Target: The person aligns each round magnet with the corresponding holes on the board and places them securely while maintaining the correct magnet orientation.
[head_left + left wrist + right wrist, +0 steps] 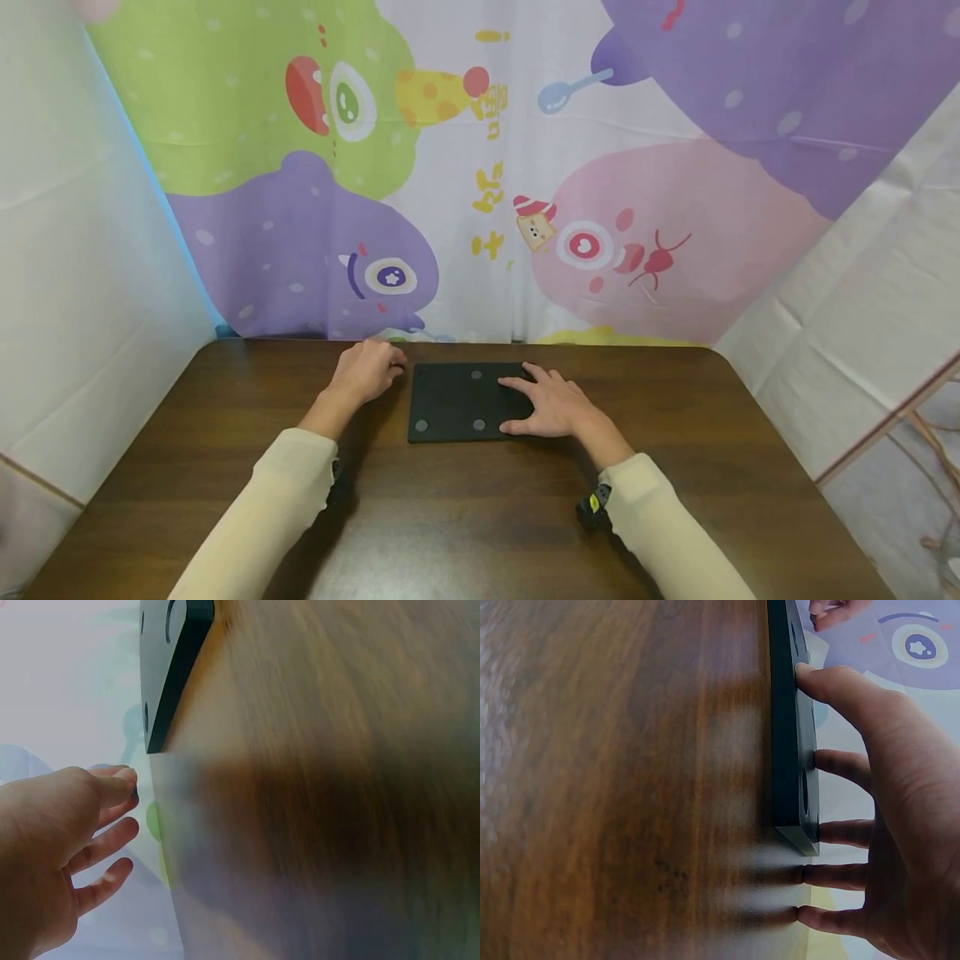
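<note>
A flat black rectangular board (pixel 450 400) lies on the wooden table, with grey round spots showing on its top face. My right hand (pixel 553 406) is spread over its right end. In the right wrist view the thumb (pixel 832 682) touches the board's top near the front edge, and other fingers reach past its right end to the table. Just off the board's far left corner, my left hand (pixel 367 371) is raised. Between its thumb and forefinger it pinches a small dark piece (pixel 136 793), mostly hidden by the fingertips; the other fingers are loosely bent.
The brown wooden table (pixel 480 517) has rounded far corners. Behind its far edge hangs a curtain (pixel 480 275) printed with cartoon monsters. White fabric walls (pixel 97 250) stand on both sides. Dark wrist cameras (pixel 592 508) sit under the sleeves.
</note>
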Demonstrator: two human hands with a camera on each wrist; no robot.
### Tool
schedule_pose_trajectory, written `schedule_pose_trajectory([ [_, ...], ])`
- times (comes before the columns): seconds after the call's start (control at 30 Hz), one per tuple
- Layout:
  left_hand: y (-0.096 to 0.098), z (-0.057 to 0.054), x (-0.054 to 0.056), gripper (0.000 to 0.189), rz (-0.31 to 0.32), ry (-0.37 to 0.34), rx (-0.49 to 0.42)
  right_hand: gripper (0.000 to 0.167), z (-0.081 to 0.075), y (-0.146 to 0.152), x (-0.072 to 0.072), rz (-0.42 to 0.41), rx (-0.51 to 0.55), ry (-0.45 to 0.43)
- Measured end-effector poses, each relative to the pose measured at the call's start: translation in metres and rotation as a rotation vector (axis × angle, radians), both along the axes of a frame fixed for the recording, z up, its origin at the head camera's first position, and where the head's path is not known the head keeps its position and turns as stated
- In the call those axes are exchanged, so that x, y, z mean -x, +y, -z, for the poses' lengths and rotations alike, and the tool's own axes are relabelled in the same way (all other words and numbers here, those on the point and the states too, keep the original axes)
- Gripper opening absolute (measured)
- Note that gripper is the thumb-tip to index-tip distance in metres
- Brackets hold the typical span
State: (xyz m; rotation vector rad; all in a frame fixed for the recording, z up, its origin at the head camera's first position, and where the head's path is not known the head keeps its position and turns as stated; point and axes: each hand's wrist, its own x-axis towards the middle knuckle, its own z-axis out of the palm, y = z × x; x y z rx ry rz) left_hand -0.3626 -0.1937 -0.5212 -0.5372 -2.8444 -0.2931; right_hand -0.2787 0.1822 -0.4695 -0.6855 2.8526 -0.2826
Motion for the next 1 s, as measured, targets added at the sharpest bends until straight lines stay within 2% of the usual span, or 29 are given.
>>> schedule_pose_trajectory([
  [0.17,0.004,0.014,0.013,0.014,0.007,-0.037,-0.020,0.089,0.002,0.000,0.002,0.000,0.003,-0.010],
  [0.27,0.004,0.030,0.025,0.016,0.019,-0.028,-0.029,0.089,0.002,0.001,0.003,-0.005,0.020,-0.021],
  [0.4,0.008,0.039,0.033,0.017,0.044,-0.003,-0.015,0.091,0.011,0.005,0.010,-0.022,0.031,0.007],
  [0.63,0.018,0.039,0.034,0.014,0.055,-0.008,-0.018,0.094,0.033,0.012,0.026,-0.029,0.054,0.014],
  [0.73,0.023,0.037,0.033,0.014,0.050,-0.013,-0.014,0.093,0.027,0.011,0.022,-0.026,0.052,0.007],
  [0.83,0.027,0.035,0.031,0.014,0.046,-0.010,-0.007,0.091,0.011,0.005,0.011,-0.019,0.041,-0.016],
  [1.0,0.031,0.034,0.031,0.014,0.049,-0.023,0.000,0.088,0.005,0.003,0.004,-0.021,0.027,0.000],
])
